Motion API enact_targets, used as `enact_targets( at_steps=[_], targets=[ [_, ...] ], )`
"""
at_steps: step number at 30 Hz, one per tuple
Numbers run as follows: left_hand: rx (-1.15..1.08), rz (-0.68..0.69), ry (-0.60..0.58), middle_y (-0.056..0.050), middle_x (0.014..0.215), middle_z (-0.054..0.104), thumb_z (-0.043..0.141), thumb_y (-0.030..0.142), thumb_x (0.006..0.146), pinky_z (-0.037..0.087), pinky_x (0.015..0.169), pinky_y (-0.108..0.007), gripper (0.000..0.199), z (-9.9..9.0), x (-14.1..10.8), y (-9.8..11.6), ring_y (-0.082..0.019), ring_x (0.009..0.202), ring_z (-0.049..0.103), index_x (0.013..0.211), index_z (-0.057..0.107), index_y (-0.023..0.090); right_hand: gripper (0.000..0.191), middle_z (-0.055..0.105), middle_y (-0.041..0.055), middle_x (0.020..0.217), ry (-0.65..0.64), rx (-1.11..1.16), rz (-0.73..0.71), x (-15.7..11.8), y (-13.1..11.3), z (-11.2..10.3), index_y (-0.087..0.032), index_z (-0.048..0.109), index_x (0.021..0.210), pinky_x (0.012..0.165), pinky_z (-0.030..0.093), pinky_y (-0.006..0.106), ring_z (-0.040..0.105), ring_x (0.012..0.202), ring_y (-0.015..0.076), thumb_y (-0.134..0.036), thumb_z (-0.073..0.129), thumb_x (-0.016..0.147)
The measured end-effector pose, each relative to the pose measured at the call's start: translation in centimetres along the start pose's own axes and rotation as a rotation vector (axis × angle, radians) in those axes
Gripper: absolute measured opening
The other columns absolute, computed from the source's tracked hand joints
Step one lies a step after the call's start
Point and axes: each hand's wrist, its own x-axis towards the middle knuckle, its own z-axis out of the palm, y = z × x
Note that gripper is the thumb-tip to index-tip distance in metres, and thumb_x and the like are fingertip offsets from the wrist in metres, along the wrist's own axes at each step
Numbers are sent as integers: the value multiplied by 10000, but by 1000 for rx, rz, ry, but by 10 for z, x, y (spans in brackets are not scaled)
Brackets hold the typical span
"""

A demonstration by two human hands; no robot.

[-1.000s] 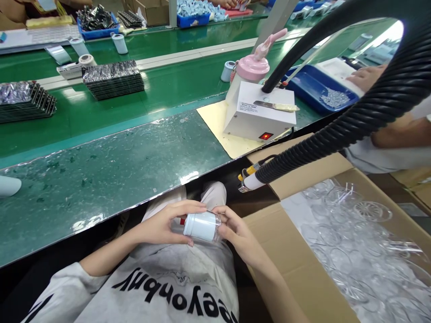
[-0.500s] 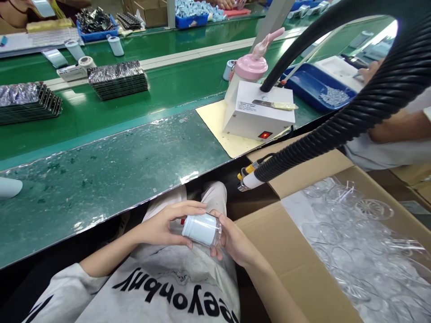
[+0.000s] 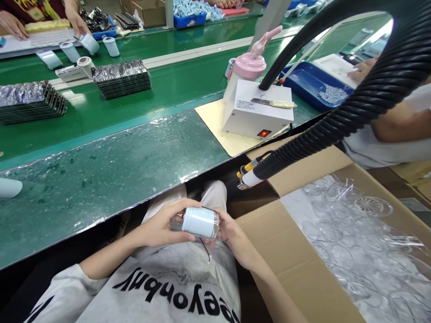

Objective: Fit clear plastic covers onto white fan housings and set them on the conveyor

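A light-blue cylinder (image 3: 199, 222) with a clear cover around its right end lies sideways above my lap. My left hand (image 3: 164, 224) is wrapped round its left end, where a bit of red shows. The fingers of my right hand (image 3: 232, 231) hold the clear right end. A thin dark and red wire (image 3: 206, 251) hangs below the cylinder. Up and to the right of my hands is the metal tip (image 3: 243, 183) of a black ribbed hose (image 3: 303, 134).
A cardboard box (image 3: 296, 264) of clear plastic parts (image 3: 363, 242) stands at the right. On the bench (image 3: 134, 166) sits a white device (image 3: 259, 112) with a lit red switch. Black stacks (image 3: 121, 78) rest on the green belt (image 3: 175, 85). Other people's hands (image 3: 79, 22) work across it.
The cylinder has turned slightly in my hands, and the thin wire now shows below it. Across the belt, a person's hand has come down to a light-blue cylinder. The black stacks have shifted slightly right.
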Motion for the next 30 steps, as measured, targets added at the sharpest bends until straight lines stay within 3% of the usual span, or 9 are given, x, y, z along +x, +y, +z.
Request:
enact_targets(
  at_steps=[3, 6, 9, 14, 21, 24, 26, 28, 30],
  targets=[
    [-103, -120, 21, -110, 1312, 594, 787, 376, 814, 569, 912, -345, 604, 3, -2, 1, -247, 1129, 633, 1350, 548, 234, 731, 473, 147, 1530, 66, -449, -477, -5, 0, -8, -313, 410, 1497, 1028, 548, 458, 599, 1278, 302, -571, 704, 880],
    [-153, -178, 21, -111, 1261, 616, 781, 435, 810, 574, 844, -328, 634, 5, -1, 0, -225, 1017, 652, 1358, 547, 220, 586, 492, 87, 1533, 25, -710, -702, -7, -1, -14, -377, 456, 1481, 1121, 476, 471, 527, 1370, 272, -211, 666, 959],
    [-163, -177, -32, -113, 1257, 637, 792, 444, 801, 578, 861, -347, 664, 3, 0, 1, -238, 1030, 658, 1383, 551, 231, 546, 612, 102, 1418, 28, -577, -535, -8, -1, -13, -334, 539, 1433, 1065, 535, 432, 601, 1294, 280, -302, 729, 922],
    [-153, -131, -144, -112, 1496, 506, 813, 318, 800, 491, 1089, -449, 720, -3, -1, 3, -308, 1379, 491, 1455, 515, 310, 537, 671, 96, 1344, 46, -81, -184, -12, 2, -5, -328, 618, 1361, 899, 625, 384, 700, 1143, 281, -499, 751, 869],
    [-446, -255, -159, -131, 1362, 628, 838, 304, 773, 525, 1020, -446, 854, 1, -1, -17, -269, 1196, 644, 1521, 427, 286, 403, 733, 52, 1240, 162, -314, -162, -11, -4, -5, -349, 754, 1199, 1053, 517, 489, 689, 1128, 306, -328, 822, 803],
    [-473, -292, -156, -135, 1335, 650, 843, 321, 757, 535, 987, -419, 877, 9, -1, -24, -264, 1178, 654, 1523, 421, 261, 405, 773, 43, 1109, 136, -299, -51, -11, -6, 3, -306, 727, 1259, 921, 583, 442, 741, 874, 253, -267, 723, 855],
    [-414, -342, -139, -132, 1334, 660, 814, 362, 773, 533, 989, -412, 806, 10, -3, -22, -270, 1179, 658, 1492, 468, 244, 454, 775, 47, 1101, 90, -282, 3, -12, -7, 9, -274, 677, 1333, 855, 596, 407, 736, 837, 241, -292, 682, 879],
    [-256, -409, -120, -115, 1293, 697, 768, 423, 793, 555, 950, -402, 687, -7, -5, -12, -280, 1130, 688, 1421, 554, 247, 476, 747, 61, 1197, 38, -313, 0, -14, -7, 8, -253, 638, 1379, 897, 574, 400, 723, 954, 255, -358, 644, 915],
    [20, -427, -46, -66, 1223, 743, 759, 466, 764, 585, 878, -377, 607, -48, 0, 1, -277, 1032, 726, 1329, 632, 286, 463, 703, 78, 1292, 139, -424, -15, -19, -8, -10, -237, 640, 1373, 974, 535, 409, 689, 1072, 263, -417, 585, 949]
  ],
)
